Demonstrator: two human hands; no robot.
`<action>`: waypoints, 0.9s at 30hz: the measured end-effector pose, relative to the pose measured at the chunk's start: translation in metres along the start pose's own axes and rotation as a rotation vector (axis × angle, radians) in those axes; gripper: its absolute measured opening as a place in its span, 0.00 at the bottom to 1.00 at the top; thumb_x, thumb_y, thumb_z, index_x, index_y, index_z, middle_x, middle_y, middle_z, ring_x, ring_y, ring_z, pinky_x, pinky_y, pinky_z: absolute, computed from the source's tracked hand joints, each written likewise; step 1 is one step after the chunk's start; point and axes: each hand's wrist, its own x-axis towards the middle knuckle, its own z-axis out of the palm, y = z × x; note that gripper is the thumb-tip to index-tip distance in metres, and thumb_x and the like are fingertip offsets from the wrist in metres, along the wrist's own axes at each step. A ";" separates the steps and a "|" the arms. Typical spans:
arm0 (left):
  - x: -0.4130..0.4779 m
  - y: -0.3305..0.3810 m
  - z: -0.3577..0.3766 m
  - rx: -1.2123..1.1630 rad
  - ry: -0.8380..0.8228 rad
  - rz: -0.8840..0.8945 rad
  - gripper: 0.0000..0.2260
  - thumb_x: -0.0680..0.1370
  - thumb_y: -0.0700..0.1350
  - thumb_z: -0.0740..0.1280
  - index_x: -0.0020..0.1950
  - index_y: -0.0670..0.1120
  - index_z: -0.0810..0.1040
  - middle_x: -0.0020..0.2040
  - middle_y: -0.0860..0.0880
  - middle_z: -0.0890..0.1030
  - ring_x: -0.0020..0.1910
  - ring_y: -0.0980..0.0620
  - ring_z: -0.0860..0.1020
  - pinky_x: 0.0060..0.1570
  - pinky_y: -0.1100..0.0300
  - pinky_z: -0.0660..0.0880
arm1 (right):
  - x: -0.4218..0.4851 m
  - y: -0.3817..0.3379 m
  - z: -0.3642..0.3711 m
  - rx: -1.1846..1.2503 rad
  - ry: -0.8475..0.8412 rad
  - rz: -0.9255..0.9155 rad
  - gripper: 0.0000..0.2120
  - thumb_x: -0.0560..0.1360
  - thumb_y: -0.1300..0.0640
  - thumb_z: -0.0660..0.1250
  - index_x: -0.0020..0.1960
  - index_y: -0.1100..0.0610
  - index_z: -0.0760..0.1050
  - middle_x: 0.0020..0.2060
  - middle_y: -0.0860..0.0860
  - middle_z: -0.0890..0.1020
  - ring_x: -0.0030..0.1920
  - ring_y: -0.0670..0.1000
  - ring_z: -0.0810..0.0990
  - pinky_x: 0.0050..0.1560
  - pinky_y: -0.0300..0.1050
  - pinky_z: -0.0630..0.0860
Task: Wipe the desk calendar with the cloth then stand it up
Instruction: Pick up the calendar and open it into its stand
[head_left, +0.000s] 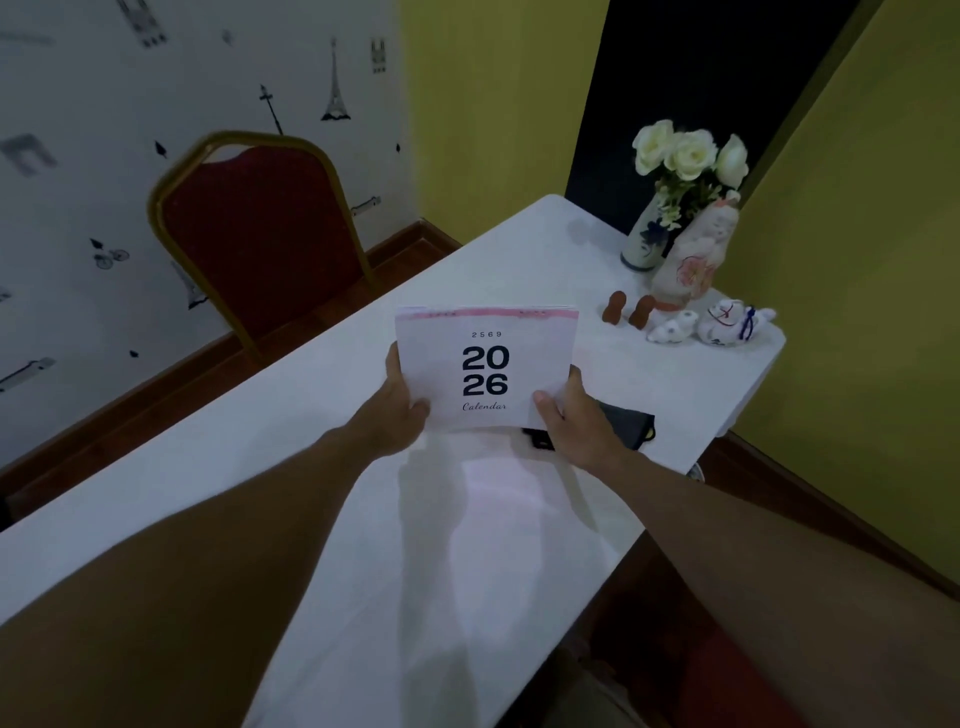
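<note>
The desk calendar (485, 364) is white with a pink top band and a large "2026" on its cover. It is held upright above the white table (322, 519), facing me. My left hand (400, 405) grips its lower left edge, thumb on the front. My right hand (571, 415) grips its lower right corner the same way. A dark cloth (631, 423) lies flat on the table just behind my right hand, partly hidden by that hand and the calendar.
A vase of white flowers (644, 239), a ceramic figurine (691, 260), two small brown figures (628, 309) and small white ceramic animals (727, 322) crowd the table's far right corner. A red chair (260, 234) stands beyond the left edge.
</note>
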 end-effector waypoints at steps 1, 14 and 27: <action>0.011 0.005 -0.001 -0.005 -0.002 0.012 0.37 0.76 0.33 0.63 0.75 0.56 0.45 0.64 0.51 0.69 0.64 0.50 0.72 0.58 0.51 0.77 | 0.007 -0.001 -0.006 -0.006 0.006 -0.004 0.18 0.83 0.55 0.58 0.70 0.59 0.59 0.57 0.49 0.76 0.55 0.50 0.75 0.50 0.38 0.71; 0.185 0.058 0.006 0.066 0.035 0.060 0.41 0.76 0.31 0.60 0.77 0.49 0.36 0.66 0.50 0.65 0.66 0.49 0.68 0.63 0.50 0.70 | 0.165 0.014 -0.096 -0.156 0.085 0.087 0.12 0.82 0.51 0.58 0.59 0.55 0.59 0.48 0.49 0.72 0.55 0.54 0.68 0.41 0.52 0.50; 0.319 0.063 0.052 0.005 0.013 0.112 0.37 0.76 0.33 0.60 0.77 0.46 0.40 0.68 0.44 0.67 0.68 0.45 0.70 0.61 0.46 0.77 | 0.278 0.060 -0.143 -0.052 0.037 0.195 0.15 0.83 0.62 0.55 0.66 0.65 0.55 0.53 0.57 0.74 0.55 0.59 0.77 0.49 0.46 0.69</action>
